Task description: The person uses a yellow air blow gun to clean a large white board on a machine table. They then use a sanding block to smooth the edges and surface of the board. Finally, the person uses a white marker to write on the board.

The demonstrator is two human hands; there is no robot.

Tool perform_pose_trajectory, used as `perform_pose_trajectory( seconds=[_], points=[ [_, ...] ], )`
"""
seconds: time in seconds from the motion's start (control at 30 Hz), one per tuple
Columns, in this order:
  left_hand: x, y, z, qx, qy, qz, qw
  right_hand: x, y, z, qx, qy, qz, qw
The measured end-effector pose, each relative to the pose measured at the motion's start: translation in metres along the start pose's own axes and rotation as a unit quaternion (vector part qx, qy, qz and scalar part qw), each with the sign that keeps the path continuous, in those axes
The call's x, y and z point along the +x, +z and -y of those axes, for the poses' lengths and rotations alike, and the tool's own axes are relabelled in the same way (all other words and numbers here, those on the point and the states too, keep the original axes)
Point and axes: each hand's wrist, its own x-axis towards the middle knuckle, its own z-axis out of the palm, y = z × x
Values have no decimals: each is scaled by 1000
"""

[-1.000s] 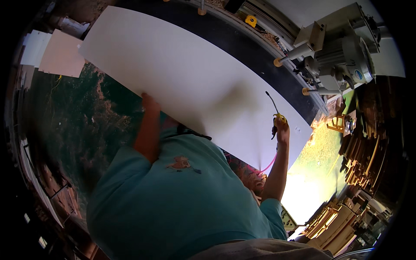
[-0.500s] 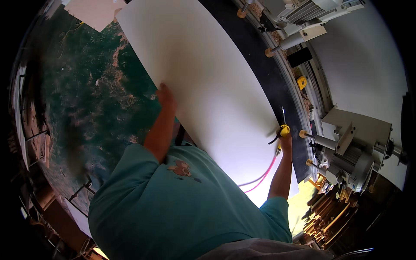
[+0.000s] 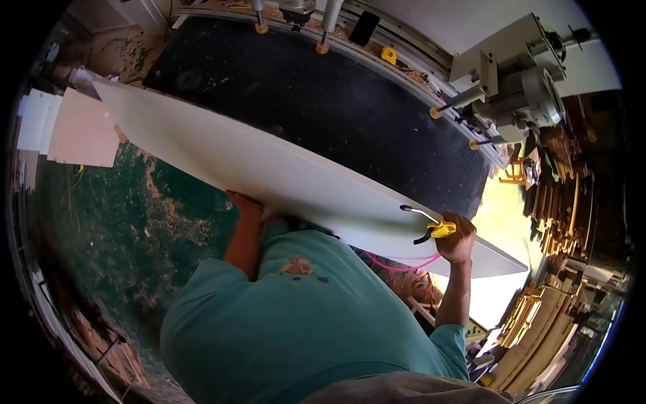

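A long white panel (image 3: 303, 178) stands tilted in front of my body, its upper long edge toward the machine. My left hand (image 3: 245, 200) grips the panel's near lower edge, its fingers partly hidden by the panel. In my right hand (image 3: 459, 239) is a yellow air blow gun (image 3: 441, 230) with a thin bent metal nozzle, held against the panel's right part. A pink hose (image 3: 404, 267) runs from the gun, curving below the panel toward my shirt.
Beyond the panel lies a black machine table (image 3: 323, 128), with a rail carrying motors (image 3: 538, 97), a yellow tape measure (image 3: 389, 55) and a dark phone (image 3: 364, 28). Wood strips (image 3: 562, 195) are piled at right. The green floor (image 3: 114, 222) at left has dust patches.
The panel has tipped up from lying flat on the black table and come closer to me, uncovering the tabletop. My right hand has lifted with the blow gun. The view has turned.
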Motion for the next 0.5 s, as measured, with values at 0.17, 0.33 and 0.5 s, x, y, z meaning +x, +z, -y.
perform_pose_trajectory(
  seconds=[0.17,0.33,0.5],
  points=[
    [-45,-12,16,-57,-94,192,975,-104,-79,64,-64,-66,-115,989],
    [-93,-3,-5,-15,-170,77,982,-173,-93,103,-203,-65,-176,961],
    [-107,5,-29,29,-186,36,981,-192,-15,111,-189,-44,-208,959]
  ],
)
